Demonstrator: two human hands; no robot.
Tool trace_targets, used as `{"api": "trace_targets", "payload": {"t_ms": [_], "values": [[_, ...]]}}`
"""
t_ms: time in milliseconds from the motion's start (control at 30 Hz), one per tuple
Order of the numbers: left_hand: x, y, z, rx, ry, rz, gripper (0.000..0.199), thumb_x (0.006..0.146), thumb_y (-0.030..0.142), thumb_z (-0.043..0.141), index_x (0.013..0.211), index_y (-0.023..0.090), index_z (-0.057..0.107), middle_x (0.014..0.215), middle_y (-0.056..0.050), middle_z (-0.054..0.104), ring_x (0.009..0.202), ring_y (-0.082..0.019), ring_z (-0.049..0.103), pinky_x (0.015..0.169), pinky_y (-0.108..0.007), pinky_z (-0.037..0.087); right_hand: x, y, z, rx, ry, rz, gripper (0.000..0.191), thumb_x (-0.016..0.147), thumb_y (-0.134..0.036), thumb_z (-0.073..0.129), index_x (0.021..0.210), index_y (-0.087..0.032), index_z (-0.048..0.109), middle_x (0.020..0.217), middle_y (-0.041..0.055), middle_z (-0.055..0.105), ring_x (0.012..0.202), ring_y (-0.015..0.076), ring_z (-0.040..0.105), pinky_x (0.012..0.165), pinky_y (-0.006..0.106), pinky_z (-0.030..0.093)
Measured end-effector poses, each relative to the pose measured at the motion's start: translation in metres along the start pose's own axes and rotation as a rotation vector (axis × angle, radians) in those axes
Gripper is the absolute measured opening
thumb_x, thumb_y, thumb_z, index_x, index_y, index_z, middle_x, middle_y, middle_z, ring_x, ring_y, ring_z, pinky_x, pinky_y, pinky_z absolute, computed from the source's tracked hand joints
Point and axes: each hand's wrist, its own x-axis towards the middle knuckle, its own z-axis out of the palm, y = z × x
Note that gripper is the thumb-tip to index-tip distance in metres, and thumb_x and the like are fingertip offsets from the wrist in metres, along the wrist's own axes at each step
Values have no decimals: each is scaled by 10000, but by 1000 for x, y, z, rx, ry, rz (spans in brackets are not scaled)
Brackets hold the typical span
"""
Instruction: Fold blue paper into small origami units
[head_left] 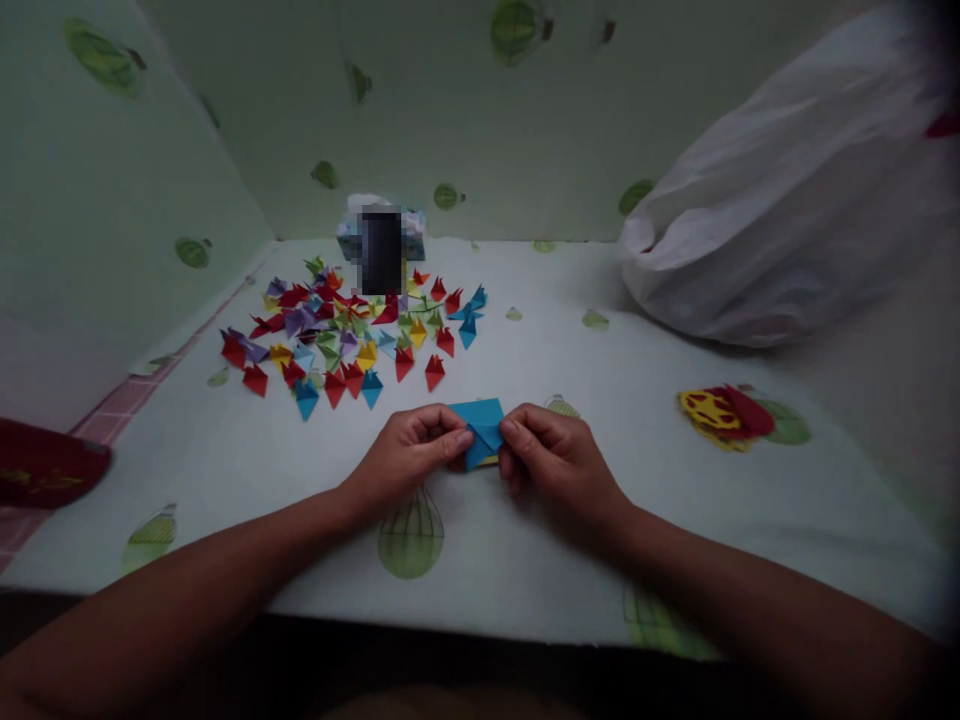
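A blue sheet of origami paper (480, 412), partly folded, is held between my two hands above the near middle of the table. My left hand (420, 445) pinches its left side, the thumb lying on top. On the right side, my right hand (559, 455) grips the edge between thumb and fingers. A folded flap crosses the front of the paper, and a bit of yellow shows under its lower edge. Beyond my left hand spread many small folded paper figures (352, 378) in red, blue, yellow, green and purple.
Behind the figures stand a dark upright object (381, 250), blurred out, and a tissue box (415, 232). A large white plastic bag (720, 240) bulges at the back right. Red and yellow paper cut-outs (716, 415) lie on the right. A dark red item (52, 465) sits at the left edge.
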Motion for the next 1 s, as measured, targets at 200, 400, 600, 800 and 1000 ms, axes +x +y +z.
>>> {"api": "trace_targets", "payload": {"t_ms": [200, 400, 600, 800, 1000], "values": [[0, 2, -2, 161, 16, 115, 222, 847, 355, 672, 787, 152, 606, 701, 20, 564, 635, -102, 495, 603, -226, 398, 3, -1, 1, 111, -150, 28, 276, 916, -400, 603, 757, -175, 590, 632, -18, 603, 515, 101, 565, 522, 236, 447], [-3, 2, 0, 204, -77, 80, 236, 868, 384, 649, 829, 158, 593, 702, 13, 575, 610, -113, 550, 573, -231, 458, 4, 4, 3, 238, -190, 97, 333, 925, -449, 598, 756, -162, 604, 610, -20, 607, 488, 92, 559, 493, 223, 446], [-4, 4, 0, 272, -76, 95, 213, 890, 365, 623, 845, 158, 600, 663, 24, 560, 560, -101, 526, 537, -217, 432, 5, 0, 0, 148, -205, 73, 367, 906, -459, 621, 688, -164, 605, 566, -15, 604, 487, 95, 556, 490, 219, 440], [-4, 6, 0, 363, -47, 160, 196, 883, 335, 606, 837, 146, 631, 690, 9, 580, 605, -104, 494, 567, -227, 387, 3, 1, 0, 134, -219, 72, 345, 904, -438, 620, 690, -169, 591, 553, -18, 596, 486, 94, 534, 499, 221, 418], [-4, 7, -2, 384, -87, 179, 194, 884, 317, 600, 843, 134, 648, 727, 2, 605, 664, -113, 511, 619, -234, 400, 3, 5, 1, 180, -231, 106, 297, 887, -434, 629, 765, -165, 598, 537, -34, 571, 478, 102, 536, 486, 219, 409]]}}
